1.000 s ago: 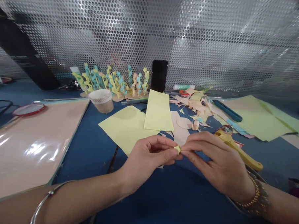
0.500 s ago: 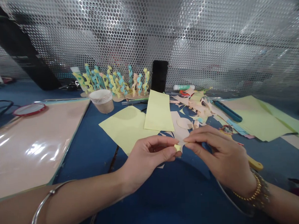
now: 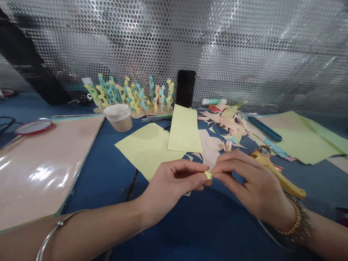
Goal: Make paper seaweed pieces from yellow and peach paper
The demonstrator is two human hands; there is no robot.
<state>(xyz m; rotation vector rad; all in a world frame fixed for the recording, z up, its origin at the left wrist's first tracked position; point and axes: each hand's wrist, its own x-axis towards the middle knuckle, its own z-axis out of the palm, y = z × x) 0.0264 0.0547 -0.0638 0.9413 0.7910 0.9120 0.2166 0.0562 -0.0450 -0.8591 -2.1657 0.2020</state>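
A small yellow paper star (image 3: pixel 208 175) is pinched between the thumb and fingers of my left hand (image 3: pixel 176 178). From the other side, my right hand (image 3: pixel 248 181) closes thumb and fingertips on the star's right edge. Both hands hover over the blue table in front of a yellow paper strip (image 3: pixel 185 130) and a larger yellow sheet (image 3: pixel 142 143). Beyond the fingertips lies a pale pink paper piece (image 3: pixel 208 144) with cut-outs. Part of the star is hidden by my fingers.
Paper scraps (image 3: pixel 228 120) are heaped behind my right hand, near a yellow-handled tool (image 3: pixel 279 176) and a blue cutter (image 3: pixel 264 129). A paper cup (image 3: pixel 118 119), several twisted paper stalks (image 3: pixel 138 95) and a phone (image 3: pixel 186 87) stand at the back. A glossy pink sheet pack (image 3: pixel 43 167) lies left.
My right hand has moved left and slightly down, bringing its fingertips against the star. The yellow-handled tool shows more fully. My left hand has barely moved.
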